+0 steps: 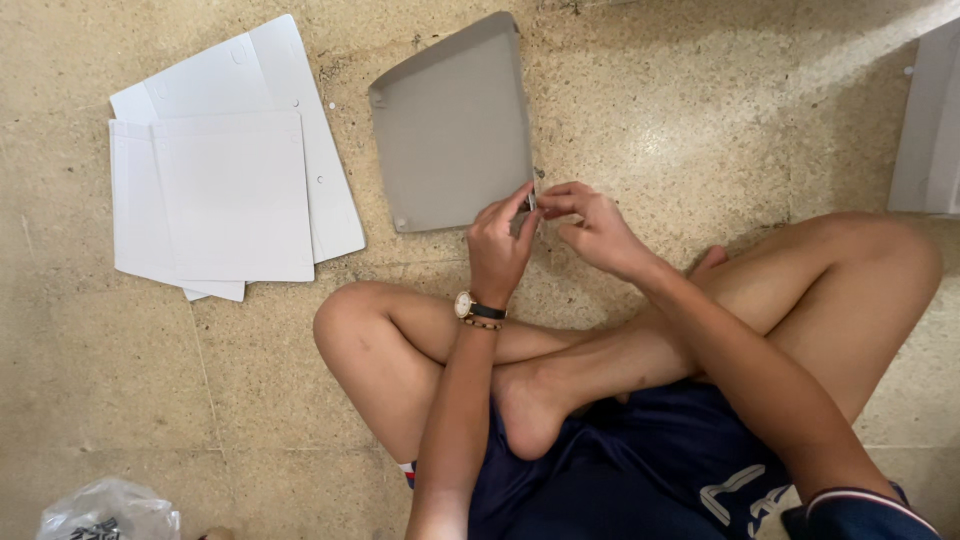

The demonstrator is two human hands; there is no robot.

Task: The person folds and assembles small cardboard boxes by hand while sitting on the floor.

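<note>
View: head camera looking straight down at a person seated cross-legged on a speckled stone floor [700,110].
Left hand [497,250]: raised above the knees, wristwatch [478,309] on the wrist; fingers curled, thumb and forefinger pinched together on a small pale piece [532,200] at the fingertips.
Right hand [590,225]: meets the left hand fingertip to fingertip; forefinger and thumb closed on the same small piece, remaining fingers loosely bent. What the piece is cannot be told, as it is too small.
Small piece, position: held between both hands, just off the lower right edge of the grey panel, above the floor and ahead of the crossed legs.
Grey panel [455,130]: flat, roughly square with rounded corners and a raised lip, lying on the floor toward its far edge; its lower right corner lies just beside the fingertips, and whether they touch cannot be told.
White panels [230,190]: a loose stack of flat sheets on the floor to the left, edges staggered, small holes near their borders; well apart from the grey panel, with a bare strip of floor between.
White board [930,130]: cut off by the frame at the right edge.
Plastic bag [105,512]: crumpled, at the near left corner.
Open room: bare floor lies between the grey panel and the white board, and between the left knee and the plastic bag.
</note>
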